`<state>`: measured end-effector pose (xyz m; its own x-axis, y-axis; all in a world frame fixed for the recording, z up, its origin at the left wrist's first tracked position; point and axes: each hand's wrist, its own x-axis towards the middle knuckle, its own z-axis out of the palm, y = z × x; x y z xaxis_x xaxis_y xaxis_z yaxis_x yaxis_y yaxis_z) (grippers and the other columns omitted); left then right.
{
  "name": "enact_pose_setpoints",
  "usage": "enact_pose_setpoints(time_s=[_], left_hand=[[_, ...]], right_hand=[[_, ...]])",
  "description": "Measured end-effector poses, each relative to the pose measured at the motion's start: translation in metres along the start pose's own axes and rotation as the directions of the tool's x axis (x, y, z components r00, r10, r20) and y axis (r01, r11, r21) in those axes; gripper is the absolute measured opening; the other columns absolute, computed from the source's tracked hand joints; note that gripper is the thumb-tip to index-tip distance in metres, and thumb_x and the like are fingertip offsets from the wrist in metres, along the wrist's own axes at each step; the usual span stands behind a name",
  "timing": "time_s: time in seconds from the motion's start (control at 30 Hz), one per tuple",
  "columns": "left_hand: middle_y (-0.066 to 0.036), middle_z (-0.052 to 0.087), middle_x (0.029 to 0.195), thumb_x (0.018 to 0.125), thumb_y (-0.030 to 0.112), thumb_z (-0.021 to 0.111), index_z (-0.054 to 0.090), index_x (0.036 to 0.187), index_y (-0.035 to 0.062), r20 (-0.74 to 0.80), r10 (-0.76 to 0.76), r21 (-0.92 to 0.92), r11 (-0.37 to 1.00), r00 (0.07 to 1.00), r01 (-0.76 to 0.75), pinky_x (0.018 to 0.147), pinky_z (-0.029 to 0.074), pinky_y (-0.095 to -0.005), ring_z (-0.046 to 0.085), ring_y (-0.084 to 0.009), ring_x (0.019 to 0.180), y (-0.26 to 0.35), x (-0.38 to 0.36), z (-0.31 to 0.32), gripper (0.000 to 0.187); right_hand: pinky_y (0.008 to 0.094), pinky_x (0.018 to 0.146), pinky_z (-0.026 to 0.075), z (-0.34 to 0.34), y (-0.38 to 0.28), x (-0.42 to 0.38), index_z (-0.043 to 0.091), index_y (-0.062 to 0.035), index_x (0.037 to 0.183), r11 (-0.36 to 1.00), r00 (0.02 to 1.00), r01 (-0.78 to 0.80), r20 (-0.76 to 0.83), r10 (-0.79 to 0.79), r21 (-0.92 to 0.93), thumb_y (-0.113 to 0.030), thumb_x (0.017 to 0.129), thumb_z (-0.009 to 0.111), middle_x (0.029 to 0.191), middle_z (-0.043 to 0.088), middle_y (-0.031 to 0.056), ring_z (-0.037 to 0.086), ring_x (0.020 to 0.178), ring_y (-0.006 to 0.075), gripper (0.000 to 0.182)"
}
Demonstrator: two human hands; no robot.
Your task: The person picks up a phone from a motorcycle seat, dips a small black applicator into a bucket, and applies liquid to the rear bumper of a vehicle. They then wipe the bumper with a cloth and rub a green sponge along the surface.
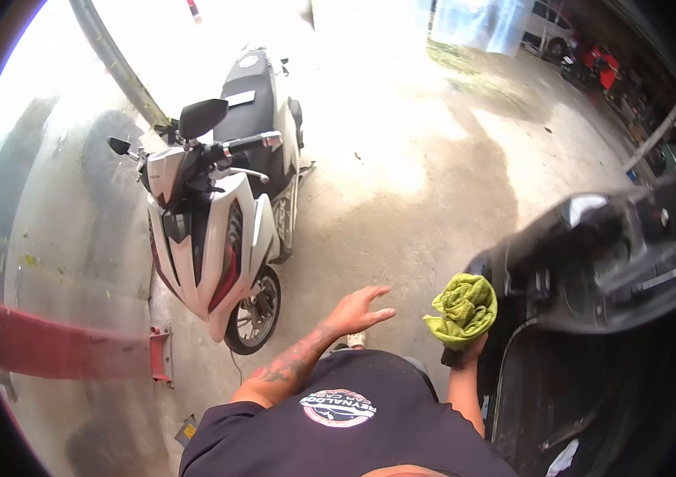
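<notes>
My left hand (359,311) is held out in front of my body with its fingers stretched and apart, and nothing is in it. A bunched green cloth (463,310) sits in my right hand (477,347), covering most of the fingers. Close beside that hand on the right is a large black panelled body (592,318), partly blurred, with a rounded edge and dark recesses. A dark band shows around my right wrist.
A white and black scooter (211,238) with a black seat stands at the left on the concrete floor (362,215). Nearer on the left runs a red beam (60,338) with a bracket. A white car (549,28) and red equipment (604,67) are at the far right.
</notes>
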<state>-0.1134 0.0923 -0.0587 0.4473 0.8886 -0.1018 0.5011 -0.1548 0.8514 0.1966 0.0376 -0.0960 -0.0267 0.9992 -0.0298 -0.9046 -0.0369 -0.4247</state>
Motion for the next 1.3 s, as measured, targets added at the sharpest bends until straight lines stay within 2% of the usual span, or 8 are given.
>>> enact_pose_setpoints(time_s=[0.1,0.27,0.53,0.73,0.9,1.17,1.23,1.3], left_hand=[[-0.023,0.065,0.135,0.097,0.061,0.058,0.061,0.138,0.0032,0.252,-0.295,0.045,0.955,0.922,0.294,0.107,0.048,-0.0444,0.061,-0.0389,0.126,-0.092,0.001,0.03,0.07],[-0.023,0.07,0.127,0.099,0.058,0.055,0.068,0.13,0.0005,0.637,-0.388,0.035,0.877,0.666,0.479,0.105,0.049,-0.0431,0.065,-0.0387,0.121,-0.09,0.061,0.004,0.067],[-0.024,0.07,0.124,0.092,0.047,0.071,0.064,0.135,0.0012,-0.038,-0.415,-0.114,0.905,0.909,0.409,0.101,0.053,-0.0414,0.067,-0.0342,0.118,-0.188,0.292,-0.102,0.063],[-0.021,0.072,0.117,0.085,0.038,0.08,0.062,0.134,-0.001,-0.564,-0.559,-0.289,0.823,0.609,0.488,0.093,0.056,-0.0399,0.071,-0.0295,0.108,-0.287,0.444,-0.224,0.065],[-0.019,0.073,0.112,0.08,0.039,0.083,0.055,0.14,-0.0006,-0.826,-0.538,-0.401,0.77,0.167,0.496,0.091,0.055,-0.0406,0.071,-0.0301,0.101,-0.346,0.474,-0.361,0.077],[-0.031,0.053,0.145,0.088,0.047,0.074,0.029,0.155,-0.0081,-0.782,-0.54,-0.623,0.662,-0.31,0.417,0.114,0.04,-0.0444,0.053,-0.0451,0.134,-0.472,0.49,-0.571,0.098],[-0.028,0.05,0.148,0.09,0.057,0.069,0.022,0.159,-0.0021,-0.718,-0.594,-0.695,0.583,-0.364,0.421,0.102,0.05,-0.0493,0.061,-0.0405,0.123,-0.54,0.481,-0.612,0.102],[-0.024,0.052,0.143,0.09,0.068,0.062,0.015,0.163,0.0057,-0.44,-0.841,-0.897,0.394,-0.314,0.2,0.083,0.057,-0.0507,0.066,-0.0343,0.105,-0.477,0.492,-0.675,0.107]], right_hand=[[0.0603,0.098,0.053,0.028,-0.009,0.054,0.051,-0.0065,0.145,0.997,0.997,-0.01,-0.082,0.015,0.072,-0.045,0.104,0.046,0.139,0.06,0.0185,0.062,0.119,0.0405,0.056],[0.0575,0.101,0.052,-0.009,-0.023,0.139,0.052,-0.0109,0.145,0.997,0.991,0.076,-0.11,-0.076,-0.004,-0.046,0.103,0.047,0.143,0.058,0.0133,0.059,0.125,0.037,0.055],[0.0504,0.089,0.06,-0.039,-0.033,0.318,0.055,-0.0114,0.141,0.983,0.916,0.181,-0.369,-0.157,0.031,-0.042,0.101,0.052,0.133,0.063,0.0132,0.067,0.112,0.033,0.05],[0.0492,0.091,0.06,-0.042,-0.05,0.512,0.052,-0.0095,0.143,0.996,0.979,0.092,-0.185,-0.09,0.0,-0.037,0.104,0.051,0.135,0.062,0.0132,0.066,0.114,0.0328,0.048],[0.0472,0.099,0.058,-0.006,-0.031,0.636,0.046,-0.0108,0.15,0.912,0.936,0.216,-0.193,-0.295,-0.348,-0.038,0.106,0.048,0.144,0.057,0.013,0.062,0.124,0.0335,0.052],[0.0446,0.106,0.054,-0.075,0.037,0.766,0.051,-0.0036,0.144,0.963,0.963,0.268,0.01,-0.268,-0.003,-0.025,0.106,0.054,0.144,0.057,0.0138,0.058,0.13,0.0288,0.043],[0.0441,0.108,0.053,-0.059,0.055,0.795,0.051,-0.001,0.142,0.955,0.957,0.287,-0.015,-0.288,-0.071,-0.022,0.107,0.054,0.144,0.058,0.0134,0.058,0.13,0.0287,0.041],[0.0446,0.108,0.052,-0.025,0.076,0.842,0.053,-0.0008,0.141,0.983,0.986,0.162,0.024,-0.165,0.087,-0.021,0.104,0.059,0.142,0.06,0.0129,0.06,0.128,0.0288,0.042]])
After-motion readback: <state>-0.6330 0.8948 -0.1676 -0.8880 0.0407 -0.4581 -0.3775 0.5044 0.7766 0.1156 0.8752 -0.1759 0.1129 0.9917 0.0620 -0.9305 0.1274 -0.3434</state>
